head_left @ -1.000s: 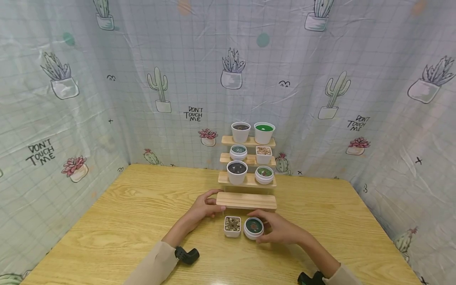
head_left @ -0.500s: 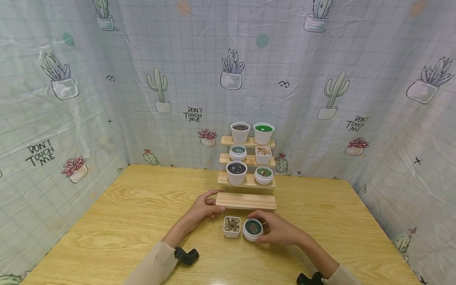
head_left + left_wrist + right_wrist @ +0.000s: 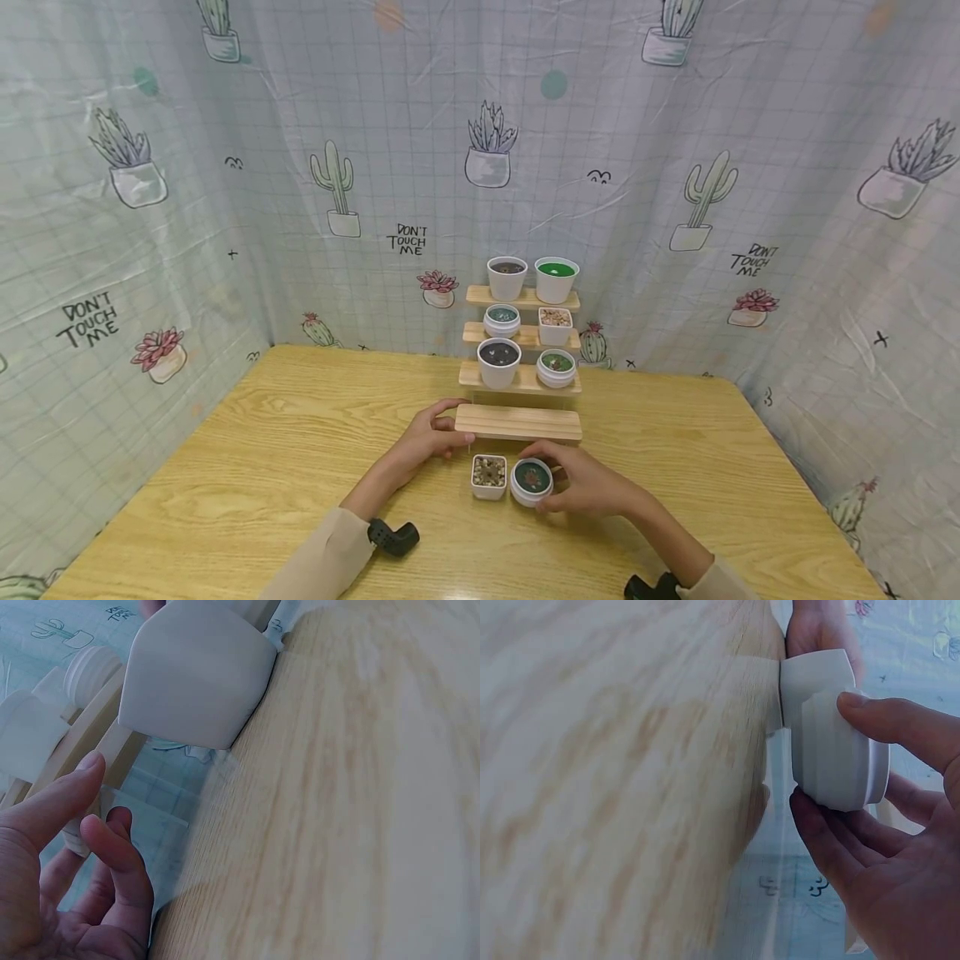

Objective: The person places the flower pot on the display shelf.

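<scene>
My left hand (image 3: 426, 437) grips the left end of the lowest board (image 3: 517, 422) of a tiered wooden stand, with the thumb at its front edge. In the left wrist view, the fingers (image 3: 120, 855) curl beside the board. My right hand (image 3: 585, 481) holds a round white pot (image 3: 532, 482) with a dark green top between thumb and fingers. In the right wrist view, this pot (image 3: 832, 757) is upright at the tabletop, overlapping the square pot behind it. That square white pot (image 3: 489, 477), filled with pebbles, stands just left of the round one, in front of the stand.
Three upper boards of the stand each bear two white pots, among them a green-topped pot (image 3: 556, 281) and a dark-filled pot (image 3: 498, 363). The wooden table (image 3: 315, 417) is enclosed by a cactus-print curtain (image 3: 420, 183) at the back and sides.
The round pot has shifted very slightly left, closer to the square pot, with my right hand still around it. My left hand stays in place on the stand.
</scene>
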The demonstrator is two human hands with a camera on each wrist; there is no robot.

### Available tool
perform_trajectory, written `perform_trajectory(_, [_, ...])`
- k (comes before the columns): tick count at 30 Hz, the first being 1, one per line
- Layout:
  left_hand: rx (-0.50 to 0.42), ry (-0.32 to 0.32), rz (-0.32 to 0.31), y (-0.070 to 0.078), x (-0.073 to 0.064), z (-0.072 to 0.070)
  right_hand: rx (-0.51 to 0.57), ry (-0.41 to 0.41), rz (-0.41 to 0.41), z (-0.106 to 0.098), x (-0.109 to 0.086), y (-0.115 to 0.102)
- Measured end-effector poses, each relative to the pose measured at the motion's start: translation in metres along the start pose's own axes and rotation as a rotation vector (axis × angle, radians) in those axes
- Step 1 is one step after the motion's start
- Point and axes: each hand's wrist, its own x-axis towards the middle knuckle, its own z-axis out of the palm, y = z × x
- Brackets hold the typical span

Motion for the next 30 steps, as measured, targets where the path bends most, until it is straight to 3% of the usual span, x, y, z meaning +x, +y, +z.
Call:
perform_trajectory(20, [0.002, -0.004, -0.011, 0.000, 0.003, 0.000, -0.038, 0.032, -0.043, -0.007, 0.000, -0.008])
perform_trajectory(30, [-0.001, -0.004, -0.017, -0.001, 0.002, -0.001, -0.024, 0.065, -0.089, -0.013, 0.014, -0.024])
